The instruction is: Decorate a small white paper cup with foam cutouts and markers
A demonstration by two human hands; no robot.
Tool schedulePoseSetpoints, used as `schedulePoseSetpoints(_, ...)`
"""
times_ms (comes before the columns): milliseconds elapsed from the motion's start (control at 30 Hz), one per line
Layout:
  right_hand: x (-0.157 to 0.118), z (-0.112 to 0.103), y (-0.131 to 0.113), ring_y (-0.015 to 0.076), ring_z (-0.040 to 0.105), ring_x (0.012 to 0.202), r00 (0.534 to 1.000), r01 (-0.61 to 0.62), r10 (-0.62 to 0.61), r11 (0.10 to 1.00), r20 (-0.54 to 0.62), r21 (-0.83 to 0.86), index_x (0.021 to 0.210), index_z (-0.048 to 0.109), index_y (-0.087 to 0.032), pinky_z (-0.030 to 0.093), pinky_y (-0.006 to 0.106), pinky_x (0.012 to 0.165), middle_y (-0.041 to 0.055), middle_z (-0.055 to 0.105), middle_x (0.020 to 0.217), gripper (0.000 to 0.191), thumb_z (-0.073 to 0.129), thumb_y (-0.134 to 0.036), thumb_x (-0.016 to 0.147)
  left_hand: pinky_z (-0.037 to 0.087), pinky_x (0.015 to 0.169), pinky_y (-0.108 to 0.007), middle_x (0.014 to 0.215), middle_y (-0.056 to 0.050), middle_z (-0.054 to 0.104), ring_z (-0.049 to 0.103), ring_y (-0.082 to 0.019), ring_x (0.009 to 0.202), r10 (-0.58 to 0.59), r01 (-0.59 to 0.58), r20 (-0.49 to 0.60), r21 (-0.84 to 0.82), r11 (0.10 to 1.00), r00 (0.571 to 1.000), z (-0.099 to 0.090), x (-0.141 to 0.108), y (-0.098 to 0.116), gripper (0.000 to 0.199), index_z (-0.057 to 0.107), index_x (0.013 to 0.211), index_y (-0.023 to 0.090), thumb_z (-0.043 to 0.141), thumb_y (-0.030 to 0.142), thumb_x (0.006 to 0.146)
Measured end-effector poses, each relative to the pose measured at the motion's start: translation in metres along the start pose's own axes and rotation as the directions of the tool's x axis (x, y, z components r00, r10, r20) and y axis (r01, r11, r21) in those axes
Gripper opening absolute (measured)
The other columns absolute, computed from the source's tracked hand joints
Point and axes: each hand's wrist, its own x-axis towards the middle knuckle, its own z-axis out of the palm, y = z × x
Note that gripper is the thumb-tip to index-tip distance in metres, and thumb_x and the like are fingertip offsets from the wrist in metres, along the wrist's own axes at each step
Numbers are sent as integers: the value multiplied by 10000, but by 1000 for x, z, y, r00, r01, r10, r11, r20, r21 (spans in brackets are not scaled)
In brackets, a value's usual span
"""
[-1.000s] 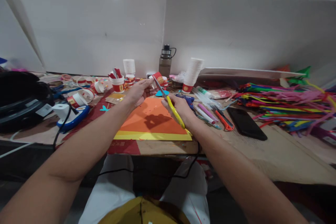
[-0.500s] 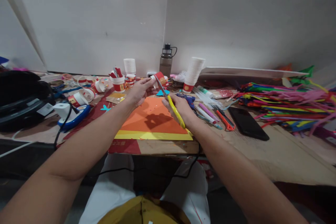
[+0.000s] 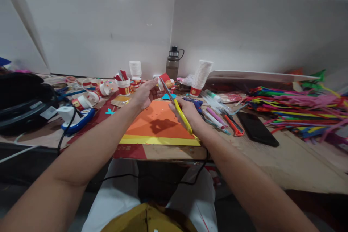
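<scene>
My left hand (image 3: pixel 145 95) pinches a red and white paper cup piece (image 3: pixel 165 80) above the table. In my right hand (image 3: pixel 187 111) are yellow-handled scissors (image 3: pixel 181 114), their blades at the paper cup piece. Below both hands lies an orange sheet (image 3: pixel 160 123) on top of a yellow sheet (image 3: pixel 152 140), with small scraps on the orange one. A blue paper shape (image 3: pixel 169 96) sits just behind the sheets. Whether the blades are closed on the paper is too small to tell.
Cup stacks (image 3: pixel 201 77), a bottle (image 3: pixel 172 66) and a cup of red items (image 3: pixel 123 87) stand at the back. Markers (image 3: pixel 215 116), a phone (image 3: pixel 257 128) and pipe cleaners (image 3: pixel 301 110) lie right. A blue-and-white device (image 3: pixel 77 121) and cut cups (image 3: pixel 81 102) are left.
The whole view has shifted very slightly. Both hands keep nearly the same places, still holding the paper cup piece and the scissors.
</scene>
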Motion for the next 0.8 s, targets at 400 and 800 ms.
schedulePoseSetpoints(400,-3,-2,-1,116,458,550,1000,19,-19,1000,13,5,785,493,-224,324,231,531,-36,495,614,253,497,-465,862,556,727,-293,679,6,632,666,-127,663,24,-26,26,52,998,999,0,-2,-1,322,582,852,159,768,394,734)
schedulePoseSetpoints(800,-4,-2,-6,116,474,506,999,-46,46,999,26,9,787,505,-226,340,223,495,-28,512,585,273,506,-489,857,558,748,-301,732,4,665,663,-115,665,42,-44,40,46,998,998,-2,-1,0,324,580,845,164,782,381,713)
